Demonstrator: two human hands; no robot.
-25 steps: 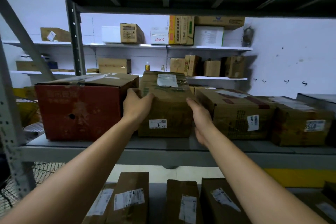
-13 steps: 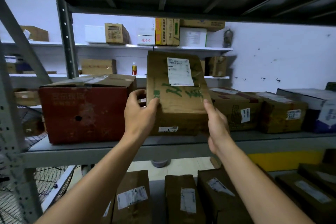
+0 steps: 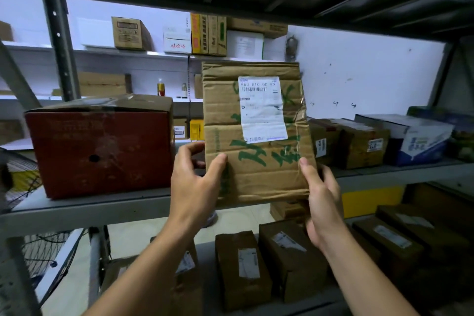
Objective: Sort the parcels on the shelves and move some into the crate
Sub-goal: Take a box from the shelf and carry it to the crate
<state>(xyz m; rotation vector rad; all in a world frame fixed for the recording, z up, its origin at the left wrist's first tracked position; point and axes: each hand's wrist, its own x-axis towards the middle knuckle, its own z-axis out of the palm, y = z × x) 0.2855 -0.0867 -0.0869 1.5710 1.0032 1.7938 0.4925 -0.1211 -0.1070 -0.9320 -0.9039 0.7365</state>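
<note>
Warehouse shelf (image 3: 102,204) mid-frame. Left hand (image 3: 195,182) and right hand (image 3: 323,200) have their grip grasping the labelled parcel (image 3: 256,141), held upright. Looks like the label-check step; next it probably needs a destination picked.

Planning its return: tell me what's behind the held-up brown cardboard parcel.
Past the brown cardboard parcel show white wall shelves holding small boxes; anything directly behind it is covered.

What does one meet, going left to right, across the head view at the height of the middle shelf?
In order: red box → left hand → held brown parcel → right hand → brown parcel on the shelf → white-and-blue box.
</note>
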